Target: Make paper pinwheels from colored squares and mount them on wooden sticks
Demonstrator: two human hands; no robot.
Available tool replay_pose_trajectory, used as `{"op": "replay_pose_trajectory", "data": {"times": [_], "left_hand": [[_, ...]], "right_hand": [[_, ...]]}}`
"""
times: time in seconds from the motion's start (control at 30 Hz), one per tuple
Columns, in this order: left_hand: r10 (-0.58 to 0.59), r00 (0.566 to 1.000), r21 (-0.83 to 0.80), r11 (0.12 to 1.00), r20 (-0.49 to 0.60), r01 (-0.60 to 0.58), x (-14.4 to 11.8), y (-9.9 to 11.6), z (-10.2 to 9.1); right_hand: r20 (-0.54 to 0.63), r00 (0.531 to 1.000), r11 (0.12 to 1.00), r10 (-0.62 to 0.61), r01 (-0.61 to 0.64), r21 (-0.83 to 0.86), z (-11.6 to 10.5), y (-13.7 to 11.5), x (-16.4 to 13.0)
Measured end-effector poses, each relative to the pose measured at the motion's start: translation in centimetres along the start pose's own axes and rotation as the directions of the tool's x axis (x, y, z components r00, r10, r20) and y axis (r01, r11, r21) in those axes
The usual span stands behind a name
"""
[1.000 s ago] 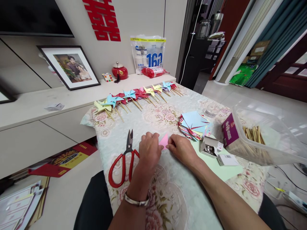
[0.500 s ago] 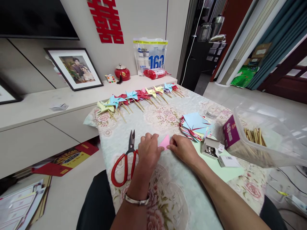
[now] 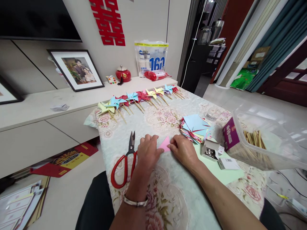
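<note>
A small piece of pink paper [image 3: 165, 144], folded into a triangle, lies on the flowered tablecloth between my hands. My left hand [image 3: 149, 149] has its fingers curled, and its thumb presses the paper's left corner. At the paper's right side, my right hand [image 3: 183, 148] pinches the edge between thumb and fingers. Red-handled scissors [image 3: 131, 150] rest just left of my left hand, blades pointing away from me. Beyond my right hand sits a stack of cut coloured paper squares [image 3: 195, 124], a light blue one on top.
Several paper pinwheels on sticks [image 3: 133, 96] line the table's far edge. To the right are a small box of metal pins [image 3: 210, 153], a white box [image 3: 229, 163], light green paper [image 3: 226, 177] and a clear plastic bin [image 3: 278, 147] holding sticks [image 3: 255, 140].
The view has shifted slightly. Both hands stay at the pink paper, with the right fingers still at its right edge; otherwise little differs.
</note>
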State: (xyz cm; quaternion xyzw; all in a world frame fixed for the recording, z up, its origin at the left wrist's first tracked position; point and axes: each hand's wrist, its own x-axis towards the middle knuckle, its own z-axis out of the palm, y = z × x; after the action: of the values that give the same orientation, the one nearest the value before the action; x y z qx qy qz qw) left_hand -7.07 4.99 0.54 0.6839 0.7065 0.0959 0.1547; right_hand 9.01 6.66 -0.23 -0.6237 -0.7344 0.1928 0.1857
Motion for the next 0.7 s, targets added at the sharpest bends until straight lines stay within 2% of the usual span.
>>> {"op": "replay_pose_trajectory", "data": {"times": [0.2, 0.43, 0.7], "left_hand": [[-0.003, 1.000, -0.026, 1.000, -0.007, 0.003, 0.0, 0.1, -0.1], [-0.042, 0.998, -0.127, 0.991, -0.038, 0.037, 0.2, 0.7, 0.6], [-0.042, 0.999, -0.062, 0.997, -0.024, 0.041, 0.0, 1.2, 0.8]], "right_hand": [[0.038, 0.999, 0.999, 0.020, -0.019, -0.032, -0.2, -0.2, 0.0], [0.034, 0.999, 1.000, 0.009, -0.009, -0.002, -0.1, 0.2, -0.1], [0.047, 0.999, 0.996, -0.001, -0.003, 0.086, 0.0, 1.0, 0.1]]}}
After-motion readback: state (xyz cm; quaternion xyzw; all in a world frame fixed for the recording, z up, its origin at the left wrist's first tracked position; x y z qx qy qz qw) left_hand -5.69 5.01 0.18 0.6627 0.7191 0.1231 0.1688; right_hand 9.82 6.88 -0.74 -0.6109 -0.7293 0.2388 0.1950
